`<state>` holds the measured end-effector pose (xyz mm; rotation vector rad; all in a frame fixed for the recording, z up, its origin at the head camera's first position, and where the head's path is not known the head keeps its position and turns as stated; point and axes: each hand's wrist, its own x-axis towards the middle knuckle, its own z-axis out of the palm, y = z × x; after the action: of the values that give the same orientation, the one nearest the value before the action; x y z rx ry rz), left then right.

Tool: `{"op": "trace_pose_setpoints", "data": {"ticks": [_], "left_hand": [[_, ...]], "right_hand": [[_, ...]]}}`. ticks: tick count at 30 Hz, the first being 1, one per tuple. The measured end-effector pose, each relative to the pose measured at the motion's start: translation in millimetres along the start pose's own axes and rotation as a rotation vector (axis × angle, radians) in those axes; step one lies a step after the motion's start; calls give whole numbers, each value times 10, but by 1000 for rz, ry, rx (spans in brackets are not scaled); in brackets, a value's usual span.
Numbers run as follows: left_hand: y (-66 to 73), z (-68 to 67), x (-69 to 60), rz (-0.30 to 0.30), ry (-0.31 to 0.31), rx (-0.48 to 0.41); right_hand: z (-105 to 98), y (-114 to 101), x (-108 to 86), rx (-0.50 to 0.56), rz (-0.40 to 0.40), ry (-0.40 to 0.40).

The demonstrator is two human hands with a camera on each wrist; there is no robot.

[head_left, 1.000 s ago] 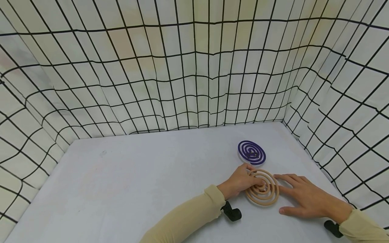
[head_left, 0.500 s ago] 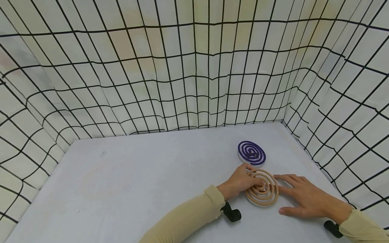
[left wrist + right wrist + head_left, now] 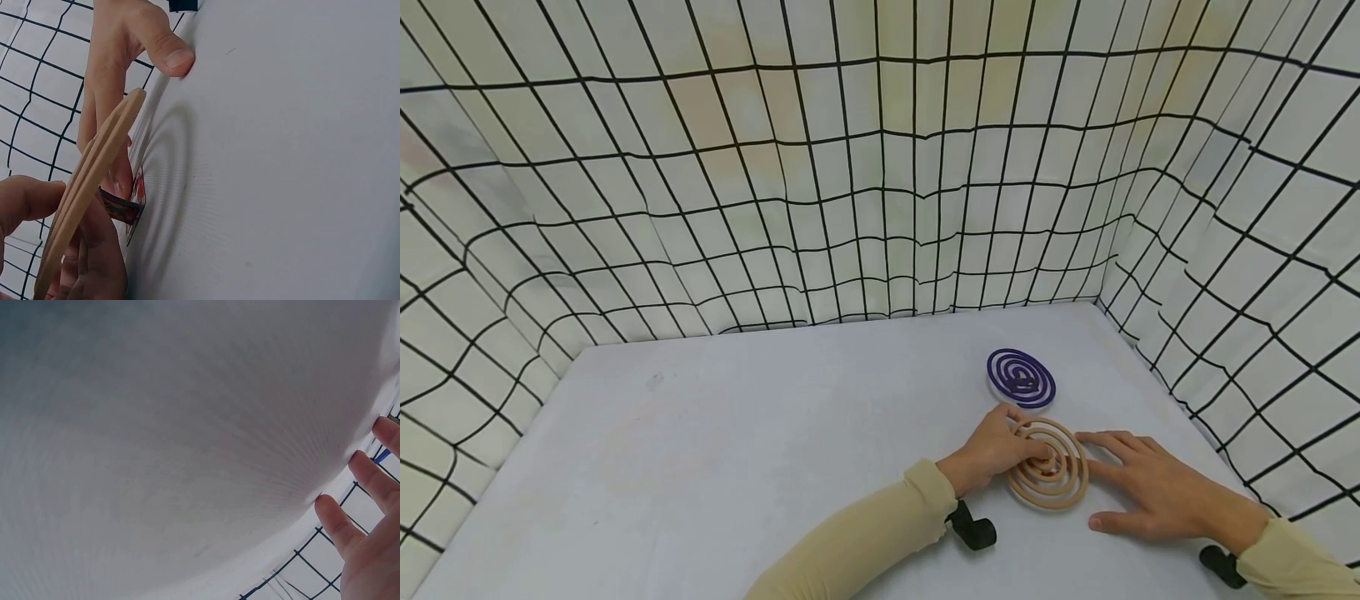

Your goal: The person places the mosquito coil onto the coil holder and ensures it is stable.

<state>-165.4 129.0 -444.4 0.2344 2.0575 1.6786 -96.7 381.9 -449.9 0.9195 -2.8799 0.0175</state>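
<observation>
Tan, round, flat spiral coil (image 3: 90,175): pinched by left hand (image 3: 992,450), thumb above, fingers below; raised over white desk (image 3: 775,433). Underneath, small multicoloured strip on thin plate (image 3: 122,209). Right hand (image 3: 1157,487) alongside, fingers extended, fingertips touching desk. Dark-purple round spiral coil (image 3: 1021,379) just beyond left hand.

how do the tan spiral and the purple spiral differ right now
The tan spiral is light wood-coloured; the purple spiral is dark. The left hand pinches the tan spiral, while the purple spiral is not gripped. The tan spiral is nearer the person, the purple spiral farther away. Both are round coils with gaps between their rings.
</observation>
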Motion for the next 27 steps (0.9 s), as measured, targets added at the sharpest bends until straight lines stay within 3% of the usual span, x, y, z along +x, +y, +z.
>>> {"op": "trace_pose_setpoints", "data": {"ticks": [13,27], "left_hand": [[39,-49,28,-24,-32,67],[58,-43,12,-46,-14,69]], "right_hand": [[24,9,-9,-11,-11,10],[25,10,2,-4,0,-8]]}}
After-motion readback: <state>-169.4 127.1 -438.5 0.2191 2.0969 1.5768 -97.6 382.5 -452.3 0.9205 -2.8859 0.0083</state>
